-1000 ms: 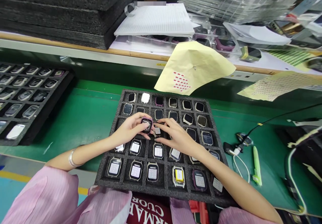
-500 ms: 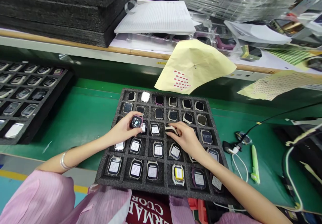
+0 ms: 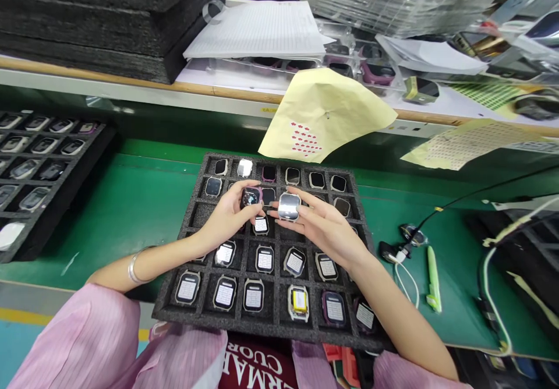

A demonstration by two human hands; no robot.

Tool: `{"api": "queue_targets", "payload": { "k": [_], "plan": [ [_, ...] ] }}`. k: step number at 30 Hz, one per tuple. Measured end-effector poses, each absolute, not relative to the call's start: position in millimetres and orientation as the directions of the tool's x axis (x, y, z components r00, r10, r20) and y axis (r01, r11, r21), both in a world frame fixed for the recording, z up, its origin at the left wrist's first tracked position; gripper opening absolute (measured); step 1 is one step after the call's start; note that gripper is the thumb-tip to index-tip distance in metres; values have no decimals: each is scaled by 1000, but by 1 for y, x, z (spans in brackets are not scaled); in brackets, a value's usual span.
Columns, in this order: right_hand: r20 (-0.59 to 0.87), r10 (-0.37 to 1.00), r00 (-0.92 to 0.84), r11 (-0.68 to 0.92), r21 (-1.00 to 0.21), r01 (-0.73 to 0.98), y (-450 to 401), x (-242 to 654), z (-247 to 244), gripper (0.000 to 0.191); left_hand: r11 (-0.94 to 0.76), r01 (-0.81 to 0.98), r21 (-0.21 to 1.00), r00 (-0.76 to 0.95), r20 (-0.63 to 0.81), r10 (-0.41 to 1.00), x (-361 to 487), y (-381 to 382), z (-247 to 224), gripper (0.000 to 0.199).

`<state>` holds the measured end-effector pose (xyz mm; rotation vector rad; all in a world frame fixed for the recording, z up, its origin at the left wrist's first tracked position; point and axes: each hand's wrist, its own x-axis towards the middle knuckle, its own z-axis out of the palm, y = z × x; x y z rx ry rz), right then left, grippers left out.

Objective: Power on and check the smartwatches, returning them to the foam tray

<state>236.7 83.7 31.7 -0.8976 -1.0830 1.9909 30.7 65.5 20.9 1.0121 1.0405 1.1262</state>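
A black foam tray (image 3: 271, 332) with square compartments lies before me, holding several watch bodies, many with lit white screens. My left hand (image 3: 227, 209) grips a purple-framed watch (image 3: 251, 198) with a lit round dial, over the tray's upper middle. Just right of it, my right hand (image 3: 325, 224) holds a silver-framed watch (image 3: 289, 207), its glossy face turned up and reflecting light. The two watches are close together but apart. In the front row lies a watch body with a yellow piece (image 3: 299, 300) on it.
Another filled foam tray (image 3: 82, 156) sits at the left. Behind is a shelf (image 3: 144, 88) with stacked black foam, papers and plastic trays; a yellow sheet (image 3: 332, 109) hangs from it. Cables and a green tool (image 3: 433, 278) lie right. A person is partly visible behind the shelf.
My left hand has moved right with the purple watch. My right hand has lifted the silver-framed watch and turned it face up beside it. The view has shifted slightly.
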Motion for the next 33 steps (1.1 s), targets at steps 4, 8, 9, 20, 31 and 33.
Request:
{"api": "queue_targets", "payload": {
  "k": [4, 8, 9, 20, 31, 33],
  "plan": [
    [-218, 784, -581, -415, -881, -229, 80, 236, 28, 49, 124, -188, 974, 113, -104, 988, 27, 65, 19, 40],
    [-189, 796, -575, -358, -913, -196, 83, 245, 17, 38, 152, -122, 981, 145, -133, 980, 27, 63, 18, 40],
    [-186, 800, -571, -353, -915, -197, 84, 247, 15, 37, 147, -100, 984, 156, -131, 979, 27, 62, 18, 40],
    [-161, 752, -639, -386, -894, -229, 85, 256, 14, 39, -20, 95, 995, 263, -6, 965, 29, 54, 6, 36],
    [-184, 806, -562, -309, -942, -134, 84, 252, 14, 36, -60, 159, 985, 346, 2, 938, 28, 61, -1, 34],
    [-176, 812, -557, -297, -945, -134, 84, 252, 15, 37, -50, 134, 990, 346, 1, 938, 27, 60, -1, 34]
  ]
}}
